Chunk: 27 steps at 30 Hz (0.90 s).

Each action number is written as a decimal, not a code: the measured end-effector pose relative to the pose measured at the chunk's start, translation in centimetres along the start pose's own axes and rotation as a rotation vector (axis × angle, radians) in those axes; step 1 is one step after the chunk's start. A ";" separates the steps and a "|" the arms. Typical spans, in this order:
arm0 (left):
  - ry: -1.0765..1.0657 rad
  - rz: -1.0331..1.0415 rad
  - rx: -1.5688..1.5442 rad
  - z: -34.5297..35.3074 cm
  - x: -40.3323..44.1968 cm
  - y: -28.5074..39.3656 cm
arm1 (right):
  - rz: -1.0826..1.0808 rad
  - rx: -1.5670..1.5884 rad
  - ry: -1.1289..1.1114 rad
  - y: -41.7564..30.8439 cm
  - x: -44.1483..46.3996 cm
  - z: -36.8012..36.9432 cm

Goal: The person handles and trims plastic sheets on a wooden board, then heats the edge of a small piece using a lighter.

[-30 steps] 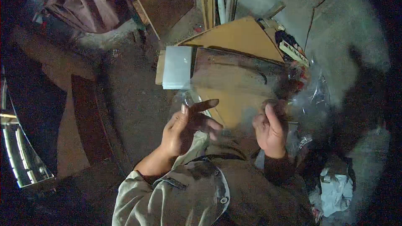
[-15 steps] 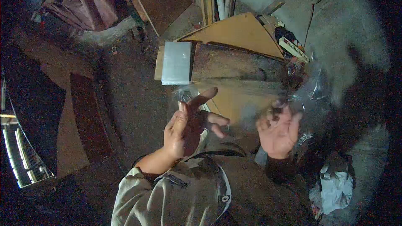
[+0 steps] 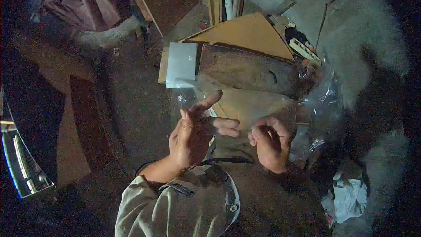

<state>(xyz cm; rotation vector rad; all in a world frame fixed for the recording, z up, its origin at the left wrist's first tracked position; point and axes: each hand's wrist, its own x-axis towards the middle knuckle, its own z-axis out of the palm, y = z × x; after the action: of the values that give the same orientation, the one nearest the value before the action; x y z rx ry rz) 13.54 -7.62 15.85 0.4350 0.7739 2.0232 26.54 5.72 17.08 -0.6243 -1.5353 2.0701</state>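
My left hand (image 3: 190,138) is raised with the index finger and thumb spread and the other fingers pointing right. Beside it, my right hand (image 3: 272,142) is closed, its fingertips curled against the thumb; whatever is between them is too small or hidden to make out. A thin, see-through plastic sheet or bag (image 3: 250,98) spreads just beyond both hands, and I cannot tell where it is gripped. Past my left hand lies a stack of whitish plastic bags (image 3: 181,63). A dark, worn board (image 3: 241,66) sits to its right.
A tan triangular board (image 3: 245,30) lies behind the dark one. A power strip (image 3: 305,50) and crumpled clear plastic (image 3: 326,92) are at the right. White bags (image 3: 348,197) lie on the lower right. Wooden strips (image 3: 212,0) lean at the back.
My right hand has moved left toward my left hand, and its fingers have closed. The clear plastic, blurred before, shows more distinctly. My left hand has kept nearly the same pose.
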 end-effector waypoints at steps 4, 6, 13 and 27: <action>0.001 -0.111 -0.101 -0.1 0.1 0.1 | -0.016 -0.063 -0.044 -0.1 0.1 0.0; -0.014 -0.141 -0.073 -0.1 0.1 0.0 | -0.019 -0.107 -0.044 -0.3 0.2 -0.1; -0.037 -0.107 -0.166 -0.4 0.6 -0.3 | -0.026 0.143 -0.289 1.4 0.3 -4.8; -0.063 -0.076 0.026 0.8 0.1 0.2 | -0.175 -0.666 -0.049 -4.3 2.1 0.6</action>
<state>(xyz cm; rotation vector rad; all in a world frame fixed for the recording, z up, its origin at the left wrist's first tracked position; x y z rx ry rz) 13.83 -7.30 16.60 0.4755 0.7675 1.9214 24.99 7.61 21.20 -0.6350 -2.2336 1.4325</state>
